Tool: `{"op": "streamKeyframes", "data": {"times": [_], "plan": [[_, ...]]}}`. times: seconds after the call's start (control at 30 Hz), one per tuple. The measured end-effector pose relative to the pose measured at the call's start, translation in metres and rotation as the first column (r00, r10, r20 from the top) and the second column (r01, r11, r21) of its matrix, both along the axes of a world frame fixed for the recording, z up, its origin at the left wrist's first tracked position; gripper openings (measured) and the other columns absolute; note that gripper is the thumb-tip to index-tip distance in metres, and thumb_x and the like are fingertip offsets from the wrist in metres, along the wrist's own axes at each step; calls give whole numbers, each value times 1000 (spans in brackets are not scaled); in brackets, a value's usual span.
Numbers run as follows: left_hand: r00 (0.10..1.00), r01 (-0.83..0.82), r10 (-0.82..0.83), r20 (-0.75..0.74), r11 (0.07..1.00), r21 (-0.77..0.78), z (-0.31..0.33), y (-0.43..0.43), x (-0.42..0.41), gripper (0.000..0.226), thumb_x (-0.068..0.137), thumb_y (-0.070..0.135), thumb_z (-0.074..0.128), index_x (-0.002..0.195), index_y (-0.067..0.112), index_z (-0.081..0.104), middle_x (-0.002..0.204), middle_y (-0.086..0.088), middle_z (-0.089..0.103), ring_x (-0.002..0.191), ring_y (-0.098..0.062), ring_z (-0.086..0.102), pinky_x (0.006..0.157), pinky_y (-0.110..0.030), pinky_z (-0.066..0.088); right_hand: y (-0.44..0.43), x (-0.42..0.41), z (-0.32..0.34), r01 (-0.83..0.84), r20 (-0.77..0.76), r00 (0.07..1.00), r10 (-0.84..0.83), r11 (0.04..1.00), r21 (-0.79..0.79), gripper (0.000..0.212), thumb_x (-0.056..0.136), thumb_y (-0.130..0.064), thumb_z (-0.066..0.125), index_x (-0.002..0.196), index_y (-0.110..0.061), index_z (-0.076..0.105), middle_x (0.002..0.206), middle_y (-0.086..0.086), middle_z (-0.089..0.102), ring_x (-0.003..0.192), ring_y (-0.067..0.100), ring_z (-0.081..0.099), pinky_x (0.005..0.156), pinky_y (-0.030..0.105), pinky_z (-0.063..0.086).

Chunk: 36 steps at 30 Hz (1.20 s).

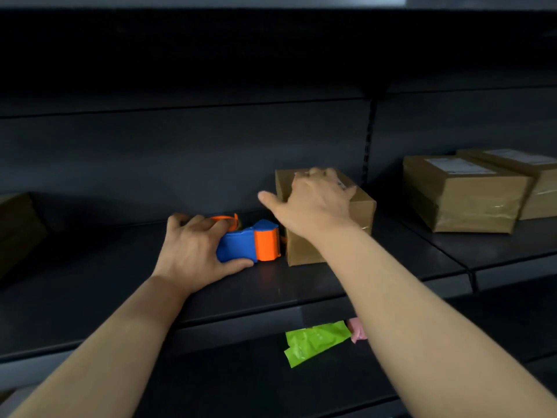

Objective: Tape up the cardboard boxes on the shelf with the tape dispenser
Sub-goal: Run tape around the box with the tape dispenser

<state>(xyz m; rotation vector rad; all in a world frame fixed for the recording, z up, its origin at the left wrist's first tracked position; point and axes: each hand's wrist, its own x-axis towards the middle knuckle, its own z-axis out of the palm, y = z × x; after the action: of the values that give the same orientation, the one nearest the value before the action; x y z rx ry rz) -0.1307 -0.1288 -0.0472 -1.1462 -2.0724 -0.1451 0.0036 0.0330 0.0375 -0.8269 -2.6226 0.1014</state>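
Four boxes: a middle box (304, 248), a near right box (461, 200), a far right box (539, 188) and a dim left box (18, 224). One dispenser (250, 242). Two hands, left hand (187, 251) and right hand (316, 203), and two bags, a green bag (313, 339) and a pink bag (358, 328).

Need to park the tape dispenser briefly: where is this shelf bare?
Bare shelf lies between the left hand and the dark box far left, and between the middle box and the right-side boxes. It is crowded where the tape dispenser sits beside the middle box.
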Motion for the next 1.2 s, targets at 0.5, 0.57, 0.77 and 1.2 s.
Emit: {"op": "streamKeyframes", "data": {"times": [0.5, 0.57, 0.77, 1.2], "plan": [[990, 139, -141, -13, 986, -88, 4, -4, -3, 79, 73, 86, 41, 118, 26, 63, 94, 6, 70, 87, -19, 63, 87, -43, 34, 30, 5, -3, -193, 63, 979, 192, 981, -2, 40, 97, -36, 43, 137, -38, 40, 138, 0, 52, 124, 25, 49, 103, 44, 30], [991, 132, -135, -24, 985, -110, 7, -6, -2, 78, 73, 86, 40, 117, 25, 63, 94, 5, 71, 85, -19, 63, 85, -43, 35, 31, 5, -4, -203, 77, 977, 201, 979, 20, 43, 97, -37, 42, 140, -39, 38, 142, -1, 49, 126, 25, 47, 103, 44, 31], [999, 50, -51, -7, 991, -120, 7, -19, -6, 79, 70, 86, 41, 117, 27, 63, 94, 4, 70, 87, -21, 63, 84, -43, 35, 38, 31, 3, -256, 81, 962, 260, 965, -56, 46, 92, -26, 49, 133, -47, 44, 145, -8, 46, 128, 22, 45, 95, 34, 36], [996, -85, 85, -13, 995, -46, 3, -38, -13, 81, 65, 84, 43, 112, 23, 67, 88, -3, 70, 84, -25, 65, 83, -44, 35, 20, 55, -18, -109, 18, 994, 108, 963, 245, 56, 86, -39, 52, 140, -33, 40, 131, 4, 38, 122, 27, 37, 104, 54, 33]]}}
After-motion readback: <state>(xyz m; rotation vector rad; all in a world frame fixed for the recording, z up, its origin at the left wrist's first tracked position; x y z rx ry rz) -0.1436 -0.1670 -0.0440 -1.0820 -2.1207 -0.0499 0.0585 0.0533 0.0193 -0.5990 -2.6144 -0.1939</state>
